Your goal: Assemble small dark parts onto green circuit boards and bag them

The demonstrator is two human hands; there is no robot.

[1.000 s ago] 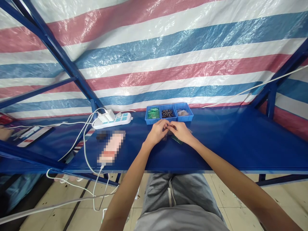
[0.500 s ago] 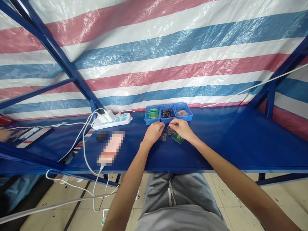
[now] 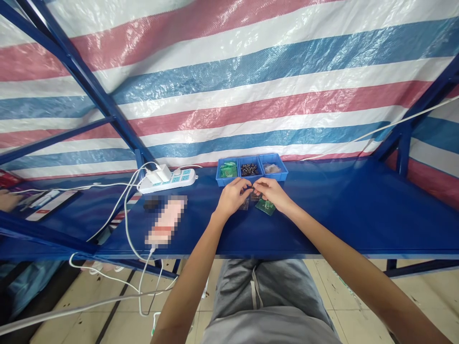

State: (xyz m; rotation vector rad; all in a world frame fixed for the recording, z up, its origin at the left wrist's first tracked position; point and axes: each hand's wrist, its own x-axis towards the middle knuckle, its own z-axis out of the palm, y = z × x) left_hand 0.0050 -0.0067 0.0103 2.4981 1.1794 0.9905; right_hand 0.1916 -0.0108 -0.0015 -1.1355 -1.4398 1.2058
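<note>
My left hand (image 3: 234,195) and my right hand (image 3: 271,192) meet fingertip to fingertip just in front of a blue three-part tray (image 3: 251,179). Both are closed in a pinch; whatever sits between the fingers is too small to name. Under them, partly covered, lie small clear bags (image 3: 245,205) with dark contents. A green circuit board (image 3: 266,207) rests on the table below my right hand. Green pieces (image 3: 228,169) fill the tray's left compartment, small dark parts (image 3: 249,169) the middle one, and a whitish plastic bag (image 3: 272,168) the right one.
Left of the tray stands a white power strip (image 3: 168,180) with plugged chargers and trailing white cables. A blurred-out phone-like object (image 3: 167,222) lies nearer me. Another person's hand (image 3: 7,199) shows at the far left, beside a phone (image 3: 53,205). Blue posts (image 3: 103,100) frame the table (image 3: 351,215).
My left hand has shifted slightly right, and its fingertips now meet those of my right hand. The bags beneath are more covered. Tray and board look unmoved.
</note>
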